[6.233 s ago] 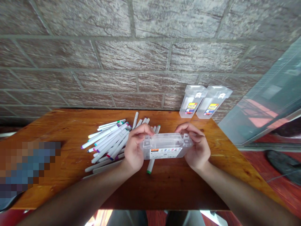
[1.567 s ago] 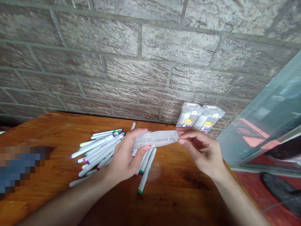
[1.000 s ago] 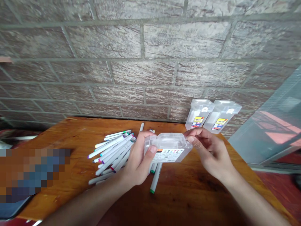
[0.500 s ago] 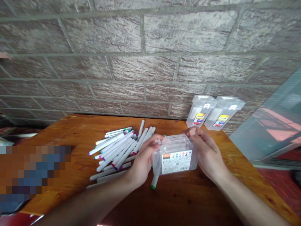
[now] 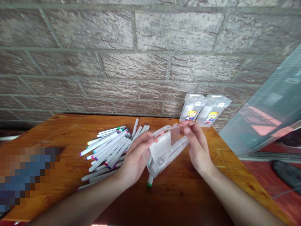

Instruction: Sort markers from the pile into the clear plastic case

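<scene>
A clear plastic marker case (image 5: 162,149) is held tilted above the table, its lid (image 5: 172,155) swung open toward me. My left hand (image 5: 138,153) grips the case along its left side, thumb on the near face and fingers behind. At the upper right corner, the bent fingers of my right hand (image 5: 196,142) meet the case edge; its thumb is close by. A white label shows through the case wall. Under the case lies a white marker with a green end (image 5: 150,181), partly hidden. To the left is a pile of white markers (image 5: 110,147) with coloured ends.
Two clear cases (image 5: 191,106) with yellow labels stand at the back right of the wooden table (image 5: 197,201), against the brick wall (image 5: 150,69). A blurred-out patch (image 5: 28,175) covers something at the left. A dark shoe (image 5: 285,175) is on the red floor at right.
The case has turned and tilted, so its printed label no longer faces me and the lid now stands open. My right hand has shifted slightly away from its side. The view has moved slightly right.
</scene>
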A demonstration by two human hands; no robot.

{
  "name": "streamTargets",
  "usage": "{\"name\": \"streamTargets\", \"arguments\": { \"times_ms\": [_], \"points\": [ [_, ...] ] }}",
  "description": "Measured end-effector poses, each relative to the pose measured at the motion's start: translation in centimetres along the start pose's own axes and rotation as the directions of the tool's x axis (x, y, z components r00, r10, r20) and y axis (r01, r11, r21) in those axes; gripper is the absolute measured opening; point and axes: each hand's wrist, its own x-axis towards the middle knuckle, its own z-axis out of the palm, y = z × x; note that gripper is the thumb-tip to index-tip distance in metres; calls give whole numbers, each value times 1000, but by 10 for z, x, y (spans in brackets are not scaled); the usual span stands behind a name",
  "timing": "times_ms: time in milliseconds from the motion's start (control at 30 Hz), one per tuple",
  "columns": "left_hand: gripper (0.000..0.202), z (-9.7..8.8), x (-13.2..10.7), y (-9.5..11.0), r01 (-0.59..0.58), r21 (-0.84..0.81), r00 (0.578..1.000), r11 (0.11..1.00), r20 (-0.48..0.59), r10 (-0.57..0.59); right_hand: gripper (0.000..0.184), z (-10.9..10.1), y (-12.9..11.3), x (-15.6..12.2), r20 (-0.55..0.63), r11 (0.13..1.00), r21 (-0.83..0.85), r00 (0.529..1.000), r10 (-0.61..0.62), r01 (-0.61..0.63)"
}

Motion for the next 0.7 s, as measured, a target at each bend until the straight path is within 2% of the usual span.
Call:
{"name": "streamTargets", "arguments": {
  "times_ms": [67,167,233,300,367,500,600,700],
  "points": [
    [11,-1,5,2,-74,-42,997,996,-41,72,27,-2,2,2,-36,999,31,998,42,-41],
    [12,-4,14,7,-178,-126,981,976,-95,167,33,-3,2,5,-71,977,118,979,189,-180],
    [12,-7,19,11,-224,-181,971,958,-125,204,36,-2,-2,7,-67,931,188,942,330,-313],
    [10,-11,24,14,-249,-215,962,944,-166,216,35,0,-8,9,-53,861,250,882,468,-442],
    [8,-16,29,16,-277,-229,948,933,-222,227,32,0,-13,11,-16,803,279,833,553,-527],
    [6,-25,38,18,-362,-259,909,895,-312,277,35,-4,-18,16,132,750,276,797,590,-601],
    [6,-29,41,19,-400,-282,887,872,-356,292,34,-10,-18,19,136,733,259,775,617,-629],
    [6,-30,42,20,-405,-281,880,870,-378,288,32,-14,-17,22,135,738,247,776,616,-628]
  ]
}}
